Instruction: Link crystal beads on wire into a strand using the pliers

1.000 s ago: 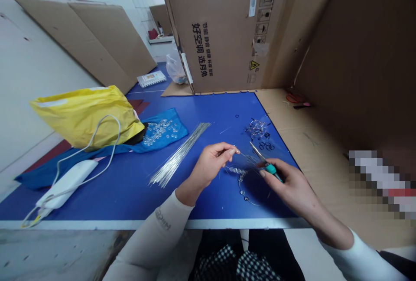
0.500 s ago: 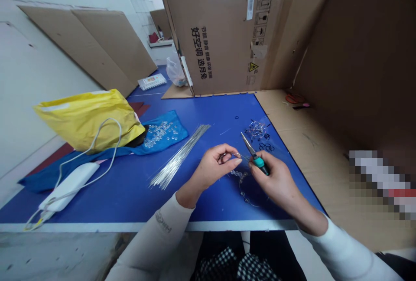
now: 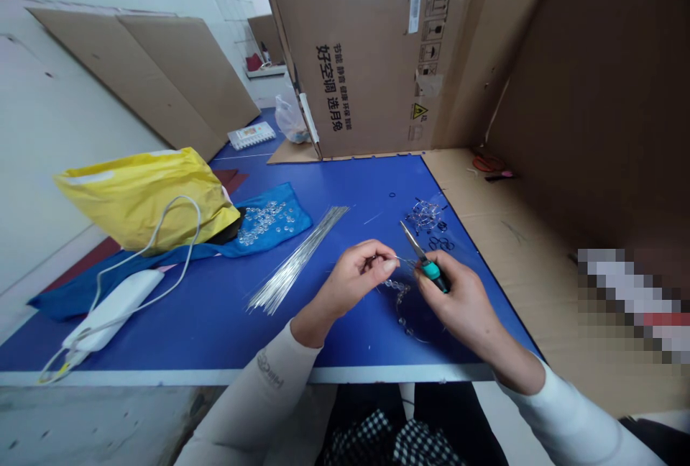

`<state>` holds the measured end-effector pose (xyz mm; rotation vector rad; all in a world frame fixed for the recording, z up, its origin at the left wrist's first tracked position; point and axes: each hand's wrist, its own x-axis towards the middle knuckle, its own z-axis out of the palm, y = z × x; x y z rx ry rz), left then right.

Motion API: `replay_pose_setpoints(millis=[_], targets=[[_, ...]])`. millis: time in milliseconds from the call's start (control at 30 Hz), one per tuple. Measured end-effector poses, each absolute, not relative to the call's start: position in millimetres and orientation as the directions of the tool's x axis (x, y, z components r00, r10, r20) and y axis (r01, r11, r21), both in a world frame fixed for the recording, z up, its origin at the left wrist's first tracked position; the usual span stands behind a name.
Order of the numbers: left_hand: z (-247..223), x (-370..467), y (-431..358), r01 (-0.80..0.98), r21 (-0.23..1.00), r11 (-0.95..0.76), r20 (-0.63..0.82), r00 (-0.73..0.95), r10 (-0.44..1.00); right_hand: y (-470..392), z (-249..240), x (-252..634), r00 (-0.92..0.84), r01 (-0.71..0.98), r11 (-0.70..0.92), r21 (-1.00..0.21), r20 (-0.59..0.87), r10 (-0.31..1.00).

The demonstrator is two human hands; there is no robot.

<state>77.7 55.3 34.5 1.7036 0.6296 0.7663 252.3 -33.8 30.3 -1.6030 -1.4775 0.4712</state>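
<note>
My left hand [image 3: 359,275] is closed in a pinch on a thin metal wire [image 3: 404,259], whose free part reaches toward my right hand [image 3: 461,297]. In that right hand, fingers wrapped round the teal-and-black handle, are needle-nose pliers [image 3: 414,241] with the slim metal jaws pointing up and away. The wire passes close to my right fingertips; whether they touch it I cannot tell. Below and between the hands hangs or lies a strand of clear beads [image 3: 402,322] on wire. A bundle of straight silver wires [image 3: 302,257] lies left of my left hand.
Clear loose beads [image 3: 267,220] lie on a blue cloth [image 3: 296,211]. Beyond the pliers are a tangle of short wire pieces [image 3: 425,214] and black rings [image 3: 442,244]. A yellow bag [image 3: 145,196] and white power strip [image 3: 113,308] occupy the left; a large cardboard box [image 3: 377,56] stands behind.
My left thumb and fingers have shifted slightly on the wire, and less shows between them. The pliers and my right hand have hardly moved.
</note>
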Motion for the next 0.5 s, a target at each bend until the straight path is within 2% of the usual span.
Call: replay_pose_setpoints(millis=[300, 400, 500], targets=[[47, 81, 49, 0.133, 0.862, -0.489, 0.293, 0.658, 0.694, -39, 31, 258, 0.201, 0.574, 0.091, -0.814, 0.248, 0.948], [49, 81, 48, 0.170, 0.834, -0.525, 0.313, 0.638, 0.704, -42, 28, 265, 0.177, 0.655, 0.123, -0.745, 0.309, 0.934], [49, 79, 49, 0.202, 0.826, -0.526, 0.309, 0.618, 0.723, -47, 23, 276, 0.094, 0.784, 0.198, -0.588, 0.428, 0.899]])
